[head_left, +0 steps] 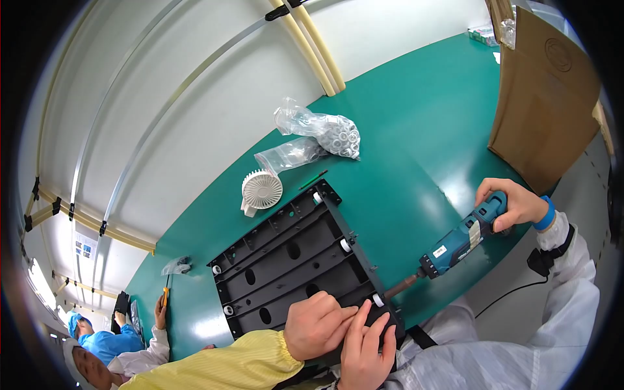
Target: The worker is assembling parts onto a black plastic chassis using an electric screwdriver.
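Note:
My right hand (pixel 513 207), with a blue band at the wrist, is wrapped round a teal and black cordless screwdriver (pixel 459 246). Its long bit points down and left, meeting the side of a black frame (pixel 292 250) beside a white roller (pixel 377 300). Close to that corner, my left hand (pixel 365 354) has its fingertips closed about the roller; part of the grip is hidden. A co-worker's hand (pixel 318 325) in a yellow sleeve reaches in from the left, its fingers against mine. More white rollers, such as one roller (pixel 345 245), sit along the frame's sides.
Beyond the frame on the green table (pixel 409 110) lie a small white fan (pixel 262 189), a green pen (pixel 313 180) and clear bags of round parts (pixel 338 136). A cardboard box (pixel 546 97) stands at the far right. Co-workers sit at the left, one holding a yellow-handled tool (pixel 166 297).

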The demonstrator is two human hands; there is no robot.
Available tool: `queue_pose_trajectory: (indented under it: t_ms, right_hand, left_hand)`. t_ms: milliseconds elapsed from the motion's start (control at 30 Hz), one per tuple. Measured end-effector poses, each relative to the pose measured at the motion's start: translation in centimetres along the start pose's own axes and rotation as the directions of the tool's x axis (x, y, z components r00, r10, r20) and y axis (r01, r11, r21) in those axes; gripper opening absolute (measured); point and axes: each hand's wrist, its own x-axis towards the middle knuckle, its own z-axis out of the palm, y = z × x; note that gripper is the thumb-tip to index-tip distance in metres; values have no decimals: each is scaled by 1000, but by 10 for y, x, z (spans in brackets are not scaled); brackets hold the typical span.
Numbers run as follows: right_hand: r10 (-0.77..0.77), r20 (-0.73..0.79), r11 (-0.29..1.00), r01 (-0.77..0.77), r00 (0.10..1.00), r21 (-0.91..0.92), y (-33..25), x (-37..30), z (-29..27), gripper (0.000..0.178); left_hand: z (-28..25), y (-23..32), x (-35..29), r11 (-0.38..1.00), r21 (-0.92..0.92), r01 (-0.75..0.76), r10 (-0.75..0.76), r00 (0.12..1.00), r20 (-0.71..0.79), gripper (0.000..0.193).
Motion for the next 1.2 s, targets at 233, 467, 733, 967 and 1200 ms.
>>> queue_pose_trajectory:
  t_ms: [233, 467, 733, 967, 1200]
  right_hand:
    - [462, 200, 810, -503, 864, 300, -26, 0, 5, 38]
    - [406, 214, 786, -459, 889, 415, -15, -4, 12, 38]
    - [660, 168, 655, -671, 732, 349, -36, 14, 11, 56]
    - [786, 203, 546, -809, 584, 217, -39, 28, 6, 64]
    - [756, 123, 638, -766, 643, 84, -54, 35, 7, 42]
  left_hand:
    - [19, -4, 42, 990, -62, -125, 123, 992, -34, 17]
    - [27, 5, 70, 974, -71, -213, 213, 977, -13, 16]
    - [4, 14, 47, 988, -6, -154, 154, 988, -22, 14]
    - [-10, 23, 26, 994, 18, -110, 110, 992, -57, 13]
    - [-12, 17, 26, 994, 19, -107, 108, 991, -75, 12]
